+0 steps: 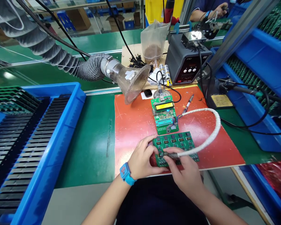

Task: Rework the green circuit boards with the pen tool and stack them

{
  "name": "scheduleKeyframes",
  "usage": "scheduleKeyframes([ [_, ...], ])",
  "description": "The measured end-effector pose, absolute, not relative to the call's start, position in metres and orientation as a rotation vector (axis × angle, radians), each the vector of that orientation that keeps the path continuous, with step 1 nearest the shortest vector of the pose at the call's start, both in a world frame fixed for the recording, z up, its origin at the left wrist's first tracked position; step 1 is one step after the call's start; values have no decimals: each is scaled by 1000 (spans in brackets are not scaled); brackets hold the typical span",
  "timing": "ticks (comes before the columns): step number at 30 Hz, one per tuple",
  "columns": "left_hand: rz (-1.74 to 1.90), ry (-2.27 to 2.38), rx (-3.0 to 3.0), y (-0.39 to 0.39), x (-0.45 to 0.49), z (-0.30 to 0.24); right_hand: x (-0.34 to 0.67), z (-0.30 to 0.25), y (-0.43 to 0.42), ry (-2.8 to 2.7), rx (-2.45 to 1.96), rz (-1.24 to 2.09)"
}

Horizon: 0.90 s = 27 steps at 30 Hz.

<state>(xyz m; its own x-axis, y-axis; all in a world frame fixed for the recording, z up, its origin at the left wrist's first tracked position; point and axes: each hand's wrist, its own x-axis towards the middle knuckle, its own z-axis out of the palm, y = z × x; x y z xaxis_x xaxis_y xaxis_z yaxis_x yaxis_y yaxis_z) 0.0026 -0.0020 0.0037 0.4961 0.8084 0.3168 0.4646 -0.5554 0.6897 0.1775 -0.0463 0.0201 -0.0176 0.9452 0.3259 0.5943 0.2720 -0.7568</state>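
Observation:
A green circuit board (175, 144) with a row of small digit displays lies on the orange-red mat (133, 125). Its left edge is gripped by my left hand (144, 156), thumb along the near side and fingers at the far corner. Between the thumb and fingers of my right hand (186, 170) is a dark probe (170, 155), its tip down at the board's left part; the exact contact is hidden. From the probe a white sleeved cable (216, 125) loops back to a programmer board (164, 114) with a lit yellow screen, just beyond the circuit board.
On the left stands a blue bin (67, 103) with slotted racks and boards. A fume hose funnel (137, 82) hangs behind the mat. Back right are a soldering station (188, 59), a sponge (221, 101), a pen (188, 103) and blue bins (267, 131) of boards. Another person's hand (219, 11) shows beyond.

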Motion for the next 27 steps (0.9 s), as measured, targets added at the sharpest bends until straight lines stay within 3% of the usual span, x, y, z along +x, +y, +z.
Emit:
scheduleKeyframes([
  [27,887,1034,2261,-1,3,-1,177,22,-44,-1703,-1413,535],
])
